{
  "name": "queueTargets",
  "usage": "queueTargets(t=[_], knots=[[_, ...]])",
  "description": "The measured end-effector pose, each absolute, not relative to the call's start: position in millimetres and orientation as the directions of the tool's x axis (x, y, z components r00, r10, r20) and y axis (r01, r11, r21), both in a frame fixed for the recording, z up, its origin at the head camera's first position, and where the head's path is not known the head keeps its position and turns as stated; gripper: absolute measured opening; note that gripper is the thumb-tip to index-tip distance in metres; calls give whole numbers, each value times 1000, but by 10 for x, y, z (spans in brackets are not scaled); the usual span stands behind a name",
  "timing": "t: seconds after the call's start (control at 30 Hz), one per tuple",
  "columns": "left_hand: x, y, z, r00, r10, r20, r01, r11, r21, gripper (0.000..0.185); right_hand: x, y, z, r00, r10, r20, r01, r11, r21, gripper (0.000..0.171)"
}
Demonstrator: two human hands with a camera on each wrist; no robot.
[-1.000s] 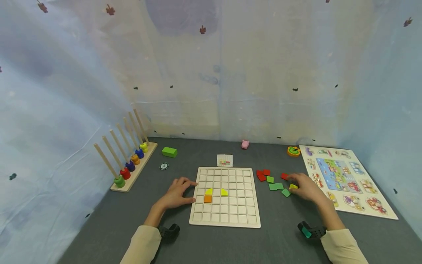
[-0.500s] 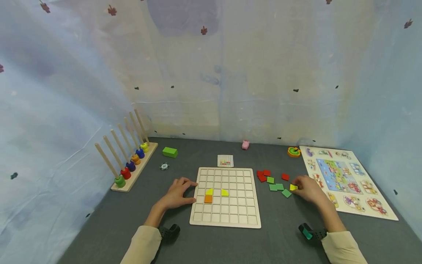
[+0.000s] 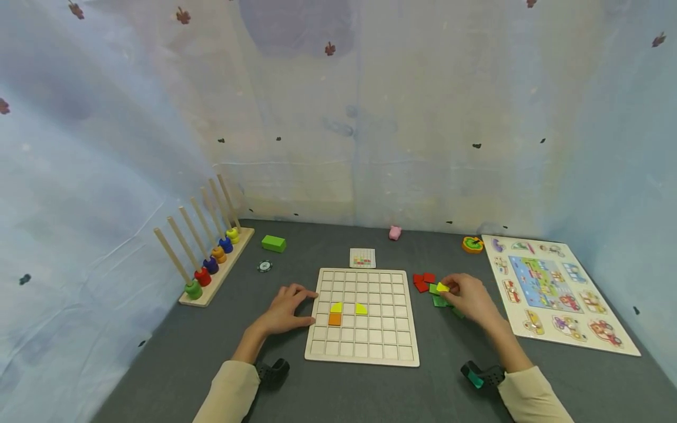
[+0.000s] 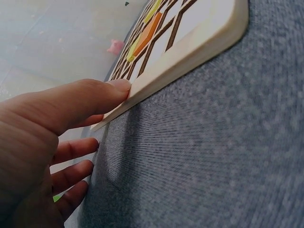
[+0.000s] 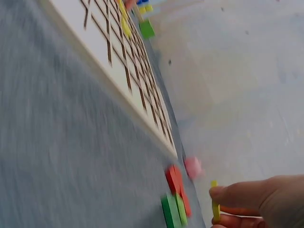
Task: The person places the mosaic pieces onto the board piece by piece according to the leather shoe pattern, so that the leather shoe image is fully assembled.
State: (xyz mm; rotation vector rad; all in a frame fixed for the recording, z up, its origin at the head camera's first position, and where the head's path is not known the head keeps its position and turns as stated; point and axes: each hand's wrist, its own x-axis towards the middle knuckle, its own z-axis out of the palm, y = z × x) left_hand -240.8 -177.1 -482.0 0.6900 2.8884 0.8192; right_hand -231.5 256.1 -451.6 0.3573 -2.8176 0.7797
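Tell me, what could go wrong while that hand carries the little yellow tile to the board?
The right hand pinches the yellow tile only by its edges, so it might slip and drop among the red and green tiles. The left hand just rests fingertips against the board edge, so a bump could slide the board and shake the placed pieces.

A small, thin yellow tile [image 3: 442, 287] is pinched between fingertips right of centre in the head view, lifted above the loose red and green tiles [image 3: 429, 288], just right of the gridded wooden board [image 3: 362, 352].
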Motion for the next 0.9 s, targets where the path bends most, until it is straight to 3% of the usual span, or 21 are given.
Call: queueTargets(t=[0.2, 0.5, 0.9], knots=[[-2407, -1770, -4811, -895, 441, 59, 406, 755, 515, 51, -2314, 2194, -4572, -908, -248, 337, -396, 770, -500, 22], [-2405, -1769, -4801, -897, 439, 56, 402, 757, 515, 51, -2239, 1631, -4647, -817, -443, 369, -577, 622, -530, 22], [-2389, -1779, -4825, -890, 447, 92, 430, 754, 497, 51, -2147, 1050, -4816, -658, -563, 501, -753, 498, -430, 17]])
